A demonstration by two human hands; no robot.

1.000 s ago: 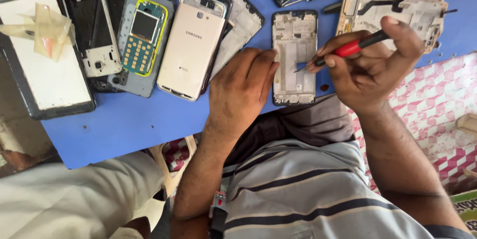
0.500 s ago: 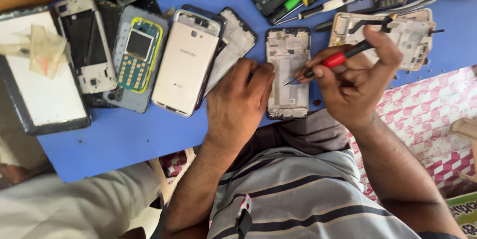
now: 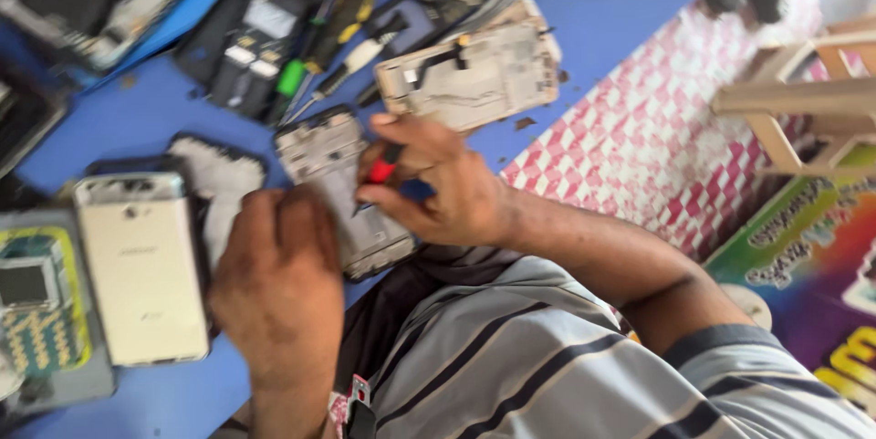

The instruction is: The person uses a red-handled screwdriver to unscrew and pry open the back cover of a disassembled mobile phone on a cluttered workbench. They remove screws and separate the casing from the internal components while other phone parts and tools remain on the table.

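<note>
An opened phone frame (image 3: pixel 339 185) lies on the blue table (image 3: pixel 602 10), its insides facing up. My right hand (image 3: pixel 438 185) is closed around a red-handled screwdriver (image 3: pixel 383 167) whose tip points down at the frame. My left hand (image 3: pixel 278 284) rests flat on the table by the frame's left edge, touching it, fingers together. The picture is blurred by motion.
A gold phone (image 3: pixel 141 266) and a keypad phone (image 3: pixel 36 302) lie to the left. Another stripped phone body (image 3: pixel 474 74) sits behind the frame, with screwdrivers (image 3: pixel 333 60) and dark parts beside it. A red-and-white checked floor (image 3: pixel 639 147) shows on the right.
The view has swung right and tilted, so the table shifted left. My right hand has moved down onto the frame with the screwdriver; my left hand stays beside it.
</note>
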